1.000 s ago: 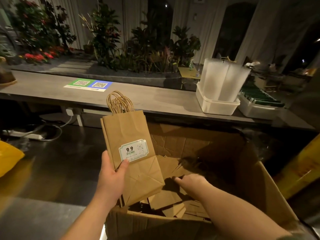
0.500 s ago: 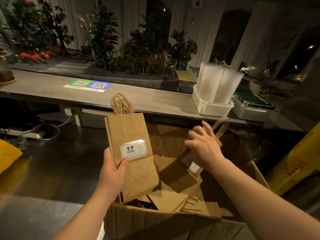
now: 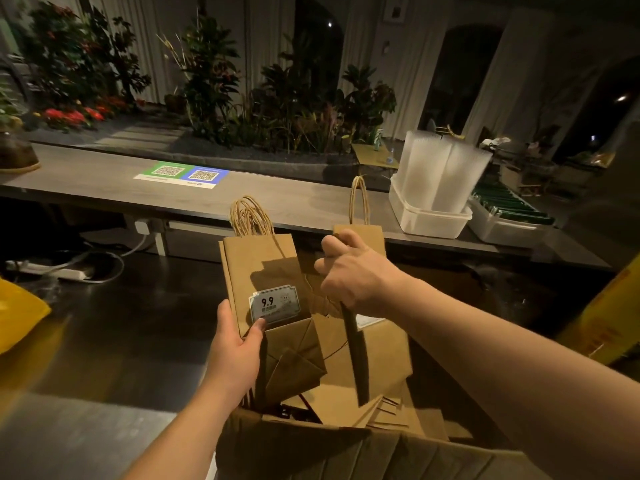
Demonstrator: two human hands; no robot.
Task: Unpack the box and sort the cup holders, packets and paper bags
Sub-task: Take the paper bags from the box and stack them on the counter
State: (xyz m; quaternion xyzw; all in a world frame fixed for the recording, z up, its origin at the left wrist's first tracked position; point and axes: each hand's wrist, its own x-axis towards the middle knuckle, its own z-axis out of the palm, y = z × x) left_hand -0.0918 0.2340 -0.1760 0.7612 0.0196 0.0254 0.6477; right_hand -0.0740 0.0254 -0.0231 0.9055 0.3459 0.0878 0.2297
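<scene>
My left hand [image 3: 237, 351] grips a stack of flat brown paper bags [image 3: 259, 268] with twisted handles and a "9.9" sticker, held upright above the open cardboard box [image 3: 346, 452]. My right hand [image 3: 353, 275] holds another flat brown paper bag [image 3: 372, 351] by its upper part, just to the right of the stack and almost touching it. Its handle stands up behind my fingers. More folded paper bags [image 3: 384, 410] lie inside the box.
A long grey counter [image 3: 104, 188] runs behind the box, carrying a QR-code sheet [image 3: 181, 174], a white tub of clear plastic sleeves [image 3: 433, 188] and a tub of green packets [image 3: 509, 209]. A yellow bag [image 3: 17, 317] lies at left, a power strip [image 3: 69, 271] beyond it.
My right hand reached into the box, took a paper bag and lifted it up beside the stack in my left hand. The left hand stayed nearly still.
</scene>
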